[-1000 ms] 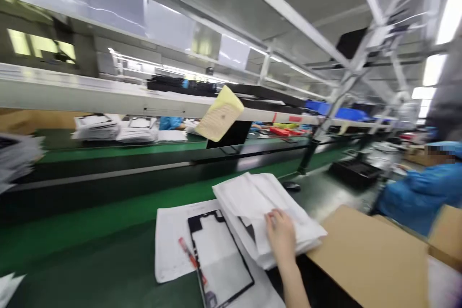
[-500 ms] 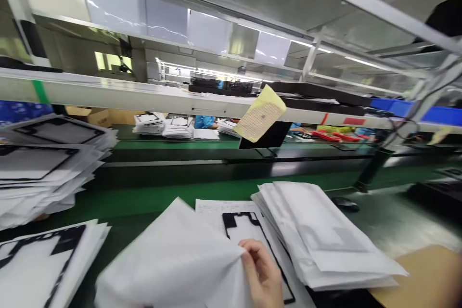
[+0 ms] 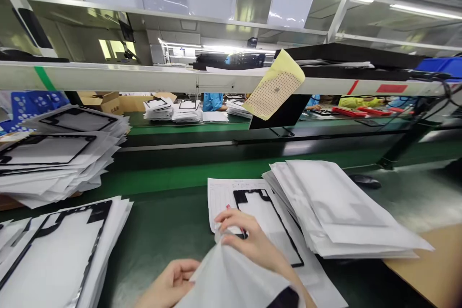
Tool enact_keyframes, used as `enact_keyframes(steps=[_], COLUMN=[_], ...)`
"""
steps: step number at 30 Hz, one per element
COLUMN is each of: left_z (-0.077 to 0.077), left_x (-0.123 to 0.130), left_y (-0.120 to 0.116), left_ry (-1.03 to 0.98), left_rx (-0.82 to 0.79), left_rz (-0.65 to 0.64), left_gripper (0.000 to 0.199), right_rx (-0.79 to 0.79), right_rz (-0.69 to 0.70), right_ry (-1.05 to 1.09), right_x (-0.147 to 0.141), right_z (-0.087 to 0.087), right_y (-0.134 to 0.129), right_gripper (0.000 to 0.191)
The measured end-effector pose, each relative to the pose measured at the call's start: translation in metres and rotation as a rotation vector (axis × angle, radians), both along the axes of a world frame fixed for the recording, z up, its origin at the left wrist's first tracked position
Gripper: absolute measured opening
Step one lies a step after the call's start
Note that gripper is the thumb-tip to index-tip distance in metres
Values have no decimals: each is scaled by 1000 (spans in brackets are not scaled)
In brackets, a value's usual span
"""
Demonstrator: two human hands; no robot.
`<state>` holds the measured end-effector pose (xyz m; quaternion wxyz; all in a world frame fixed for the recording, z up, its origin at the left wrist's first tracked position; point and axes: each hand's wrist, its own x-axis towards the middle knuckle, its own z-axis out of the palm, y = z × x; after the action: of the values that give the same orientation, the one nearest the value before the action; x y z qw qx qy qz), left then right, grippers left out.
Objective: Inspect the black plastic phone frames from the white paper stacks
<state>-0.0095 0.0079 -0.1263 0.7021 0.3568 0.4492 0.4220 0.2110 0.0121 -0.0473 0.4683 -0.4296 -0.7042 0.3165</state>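
Observation:
A translucent white sheet [image 3: 225, 279] hangs bunched at the bottom middle of the view, with a black patch at its lower right. My right hand [image 3: 254, 243] has its fingers closed on the sheet's gathered top. At the sheet's left edge, my left hand [image 3: 169, 284] is curled with its fingertips against it. Behind my right hand lies a sheet with a black frame-shaped piece [image 3: 285, 231], over a printed paper form [image 3: 220, 192]. A small red item [image 3: 228, 207] shows just above my right fingers; I cannot make out what it is.
Stacks of white sheets stand at right [image 3: 335, 202], near left [image 3: 54, 260] and far left [image 3: 65, 154], the left ones with black frames. A mouse [image 3: 364, 181] and brown cardboard [image 3: 429, 260] are at right. A shelf rail [image 3: 144, 77] crosses ahead; people in blue and yellow sleeves are beyond.
My left hand has come into view at the sheet's left edge. My right hand has moved up and left relative to the table, and the sheet now hangs lower and more bunched. The camera view has shifted.

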Motion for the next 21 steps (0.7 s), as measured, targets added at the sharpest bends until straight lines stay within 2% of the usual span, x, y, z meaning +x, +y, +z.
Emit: enact_keyframes(steps=[2, 5, 8, 10, 12, 15, 17, 19, 21], left_z=[5, 13, 17, 17, 17, 17, 17, 16, 15], left_x=[-9, -19, -21, -20, -18, -16, -13, -10, -5], left_y=[4, 14, 22, 24, 25, 23, 21, 19, 17], left_ry=[-20, -46, -49, -15, 31, 68, 65, 47, 26], left_rx=[-68, -64, 35, 54, 50, 45, 49, 70, 91], left_rz=[-6, 167, 375, 448, 510, 550, 541, 556, 592], left_gripper=[47, 49, 52, 52, 49, 41, 40, 39, 37], right_rx=[51, 153, 165, 197, 299, 411, 339, 171, -19], right_rz=[-154, -333, -266, -219, -287, -477, -509, -485, -413], right_ry=[123, 233, 115, 24, 51, 155, 133, 98, 98], right_x=[13, 22, 12, 0, -10, -19, -20, -18, -15], right_z=[0, -4, -10, -14, -17, -22, -24, -25, -27], right_y=[-7, -27, -44, -51, -55, -56, -52, -45, -39], right_gripper=[5, 11, 13, 13, 17, 20, 17, 16, 26])
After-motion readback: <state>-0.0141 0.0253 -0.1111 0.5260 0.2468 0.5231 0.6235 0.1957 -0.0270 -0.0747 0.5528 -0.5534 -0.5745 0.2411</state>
